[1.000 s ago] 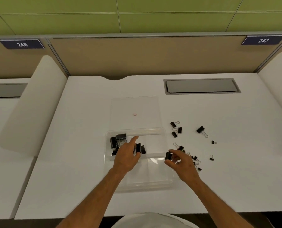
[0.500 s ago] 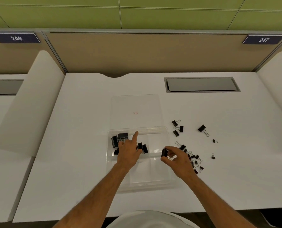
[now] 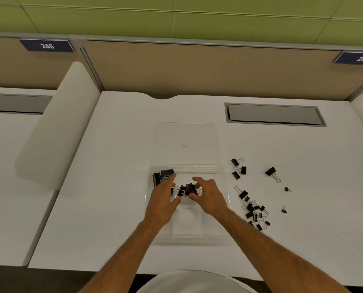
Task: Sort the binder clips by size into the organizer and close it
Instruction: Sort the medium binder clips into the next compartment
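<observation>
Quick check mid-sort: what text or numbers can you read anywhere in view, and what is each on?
"246" in white on the dark blue plate fixed to the partition top, upper left.
"247" in white on the dark blue plate fixed to the partition top, upper right; its right end is cut off by the frame.
The clear organizer's open lid carries a small pinkish round mark; too small to read.
No print is readable on the binder clips.

The right hand point(image 3: 208, 195) has carried its clip point(image 3: 190, 188) from the organizer's point(image 3: 226, 208) right edge to inside (upper middle). It now sits beside the left hand point(image 3: 162, 199).
</observation>
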`<state>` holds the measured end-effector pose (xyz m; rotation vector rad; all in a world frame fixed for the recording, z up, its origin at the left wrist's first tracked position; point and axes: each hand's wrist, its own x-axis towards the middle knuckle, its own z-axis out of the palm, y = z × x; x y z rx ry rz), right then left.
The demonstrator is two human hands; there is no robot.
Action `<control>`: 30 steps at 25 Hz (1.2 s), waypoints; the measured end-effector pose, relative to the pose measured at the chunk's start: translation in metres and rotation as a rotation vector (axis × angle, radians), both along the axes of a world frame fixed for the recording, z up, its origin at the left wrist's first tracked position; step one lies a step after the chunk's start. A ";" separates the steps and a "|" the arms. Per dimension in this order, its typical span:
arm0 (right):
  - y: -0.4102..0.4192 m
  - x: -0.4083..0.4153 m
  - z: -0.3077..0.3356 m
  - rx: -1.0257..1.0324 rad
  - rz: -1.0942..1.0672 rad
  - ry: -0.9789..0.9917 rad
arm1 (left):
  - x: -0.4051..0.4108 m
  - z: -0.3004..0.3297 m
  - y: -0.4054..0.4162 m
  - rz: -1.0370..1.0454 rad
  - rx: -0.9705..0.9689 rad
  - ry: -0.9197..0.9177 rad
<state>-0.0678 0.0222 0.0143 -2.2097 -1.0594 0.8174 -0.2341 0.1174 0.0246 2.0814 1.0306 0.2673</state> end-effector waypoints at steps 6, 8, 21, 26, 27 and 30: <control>-0.008 0.007 0.002 0.080 0.005 -0.012 | -0.002 0.003 -0.006 0.011 -0.020 -0.029; -0.025 0.012 0.005 0.122 -0.016 -0.037 | 0.004 0.006 -0.010 0.011 -0.028 -0.028; -0.150 0.069 0.013 0.134 -0.344 0.005 | 0.075 0.010 -0.065 -0.231 -0.007 -0.028; -0.175 0.116 0.004 0.083 -0.405 -0.042 | 0.097 0.015 -0.083 -0.235 0.026 -0.012; -0.178 0.128 0.004 0.055 -0.389 -0.038 | 0.100 0.016 -0.087 -0.212 0.026 -0.014; -0.178 0.173 0.005 -0.076 -0.291 -0.090 | 0.108 0.010 -0.096 -0.201 0.077 0.036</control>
